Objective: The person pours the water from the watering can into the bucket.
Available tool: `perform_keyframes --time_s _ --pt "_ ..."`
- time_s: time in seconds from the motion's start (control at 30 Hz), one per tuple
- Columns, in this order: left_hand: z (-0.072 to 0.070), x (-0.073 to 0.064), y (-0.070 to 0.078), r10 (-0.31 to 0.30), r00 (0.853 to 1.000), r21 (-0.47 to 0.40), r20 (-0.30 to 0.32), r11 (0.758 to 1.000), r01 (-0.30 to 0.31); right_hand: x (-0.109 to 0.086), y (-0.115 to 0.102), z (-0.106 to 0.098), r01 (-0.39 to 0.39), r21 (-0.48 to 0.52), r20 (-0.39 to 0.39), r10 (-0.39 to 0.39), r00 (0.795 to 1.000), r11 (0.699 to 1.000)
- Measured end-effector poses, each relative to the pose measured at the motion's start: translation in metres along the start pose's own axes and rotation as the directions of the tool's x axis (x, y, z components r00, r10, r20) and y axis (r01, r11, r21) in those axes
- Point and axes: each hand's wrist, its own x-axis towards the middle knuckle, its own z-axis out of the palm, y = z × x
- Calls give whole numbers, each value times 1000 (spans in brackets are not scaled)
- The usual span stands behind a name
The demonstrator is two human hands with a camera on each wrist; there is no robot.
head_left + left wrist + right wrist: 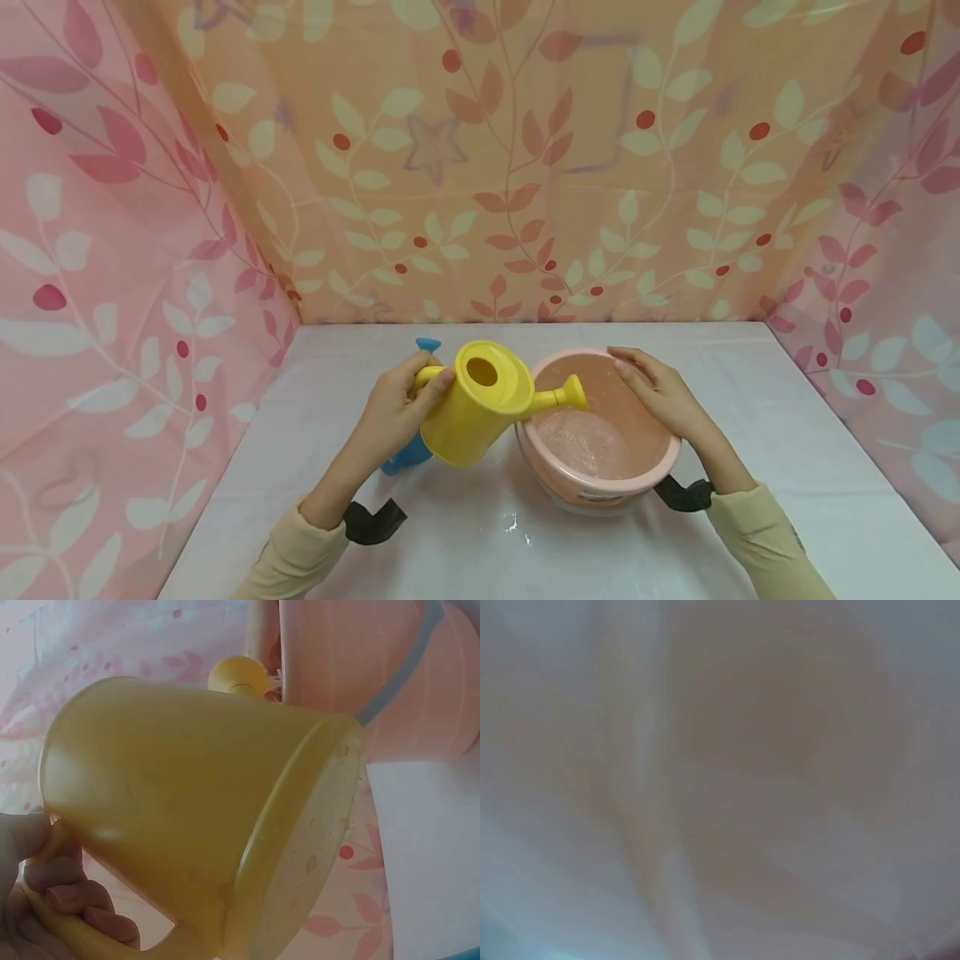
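In the head view my left hand (401,404) grips the handle of a yellow watering can (468,417). The can leans to the right, its spout and round rose (574,392) reaching over the rim of a pink bucket (551,462). Shallow, bubbly water (588,442) lies in the bucket. My right hand (663,400) holds the bucket's right rim, fingers over the edge. From the left wrist, curled fingers (67,896) show round the can's handle, with drops on its base. The right wrist view is a pale blur.
Partly hidden behind my left hand stands a blue object (411,454) with a flared top. Small wet spots (512,523) shine on the white table (450,542) before the bucket. Patterned cloth (510,167) encloses the back and sides.
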Motion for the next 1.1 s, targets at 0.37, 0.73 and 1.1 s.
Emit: perform_keyframes --time_s 0.37,0.73,1.1 --pt "0 4 1 26 1000 0 15 1000 -26 0 0 0 -22 -3 1 22 1000 1000" --pt "-1 4 4 38 999 -6 31 999 -38 0 2 1 8 -15 -4 -8 1000 1000" --pt "-8 -1 31 28 999 19 42 999 -29 -1 0 1 -3 0 2 3 1000 1000"
